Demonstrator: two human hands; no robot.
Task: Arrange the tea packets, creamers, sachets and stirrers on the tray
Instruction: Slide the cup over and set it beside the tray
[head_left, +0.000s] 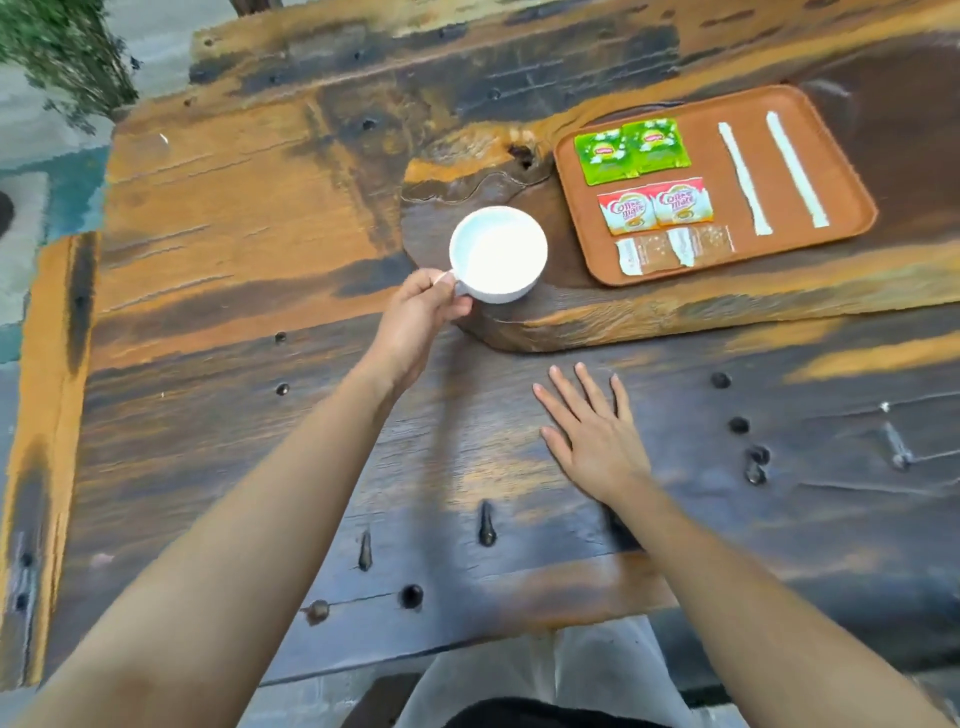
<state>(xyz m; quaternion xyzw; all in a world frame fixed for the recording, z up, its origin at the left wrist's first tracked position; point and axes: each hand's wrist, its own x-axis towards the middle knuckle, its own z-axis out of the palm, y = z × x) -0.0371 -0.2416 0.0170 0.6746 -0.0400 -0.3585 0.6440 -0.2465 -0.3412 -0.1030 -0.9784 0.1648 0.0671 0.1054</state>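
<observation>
A white cup (497, 253) is held by its handle in the fingers (441, 283) of the left hand (420, 317), pinched between thumb and forefinger, with the cup set on or just above the raised wooden slab (571, 317) of the counter (260, 415); contact underneath cannot be told. The right hand (597, 436) is laid flat on the counter, its fingers spread wide and holding nothing. The orange tray (852, 228) is seen at 2 o'clock from the cup, near it but apart. On the tray, 2 green tea packets (631, 150) are lined up at the far left, 2 creamers (654, 204) just below them, 2 clear sachets (674, 248) along the near edge, and 2 white stirrers (769, 174) laid lengthwise at the right. The arrangement is judged essentially complete. If the cup is to be placed by the tray, it is best kept level, gripped firmly at the handle, and lowered clear of the tray rim so the sachets are not nudged. From the left fingers the packets lie at 2 o'clock, well apart; from the right fingers they lie at 1 o'clock, also well apart.
</observation>
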